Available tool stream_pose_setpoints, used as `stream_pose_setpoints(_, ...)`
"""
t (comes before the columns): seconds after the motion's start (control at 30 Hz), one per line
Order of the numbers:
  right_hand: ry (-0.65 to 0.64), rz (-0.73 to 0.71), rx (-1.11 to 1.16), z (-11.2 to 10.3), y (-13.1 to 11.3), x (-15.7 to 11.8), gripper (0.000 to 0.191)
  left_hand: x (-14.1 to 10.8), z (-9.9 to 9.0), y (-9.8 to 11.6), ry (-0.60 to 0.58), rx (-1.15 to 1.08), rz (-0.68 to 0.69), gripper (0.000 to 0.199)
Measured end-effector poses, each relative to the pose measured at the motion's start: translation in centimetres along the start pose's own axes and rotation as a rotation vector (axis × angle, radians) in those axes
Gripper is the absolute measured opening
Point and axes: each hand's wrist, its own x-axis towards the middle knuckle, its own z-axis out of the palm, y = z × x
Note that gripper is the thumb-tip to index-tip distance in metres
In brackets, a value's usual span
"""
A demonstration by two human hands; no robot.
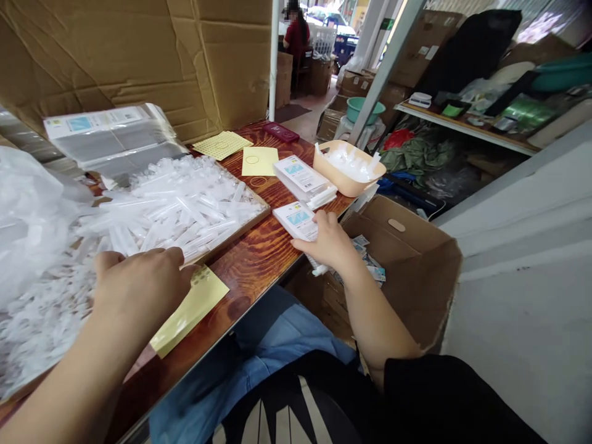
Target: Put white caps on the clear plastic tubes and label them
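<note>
My left hand [141, 287] is over the near edge of a cardboard tray heaped with clear plastic tubes [185, 206]. Its fingers are curled down, and their tips are hidden. A yellow sticker sheet [197, 308] lies partly beneath that hand. With thumb and fingers, my right hand [328, 240] grips a stack of labelled clear packets [296, 221] at the table's edge. Just behind it lies another stack of packets [305, 179]. Beside that, a peach-coloured basket [346, 182] holds white pieces.
Yellow sheets [260, 161] and a dark red phone-like object [280, 132] lie farther back. Below the table's right edge stands an open cardboard box [416, 265] with packets inside. Long clear bags [115, 139] lie behind the tray. A person [297, 34] sits in the background.
</note>
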Motion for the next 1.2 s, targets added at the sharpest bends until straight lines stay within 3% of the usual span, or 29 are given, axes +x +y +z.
stream_pose_setpoints(0.17, 0.051, 0.018, -0.069, 0.9, -1.2, 0.5, 0.076, 0.8, 0.3, 0.1, -0.01, -0.016, 0.043, 0.038)
stream_pose_setpoints(0.5, 0.106, -0.022, -0.15, 1.2, -3.1, 1.3, 0.073, 1.2, 0.9, 0.0, 0.01, 0.034, 0.063, 0.033)
stream_pose_setpoints(0.93, 0.164, -0.033, -0.164, 2.5, -4.2, 4.3, 0.071, 0.9, 1.4, 0.0, 0.07, 0.001, 0.073, 0.034)
stream_pose_setpoints(1.2, 0.091, -0.072, -0.246, 2.3, -3.7, 3.8, 0.083, 0.5, 1.4, 0.1, 0.118, -0.096, 0.087, 0.039)
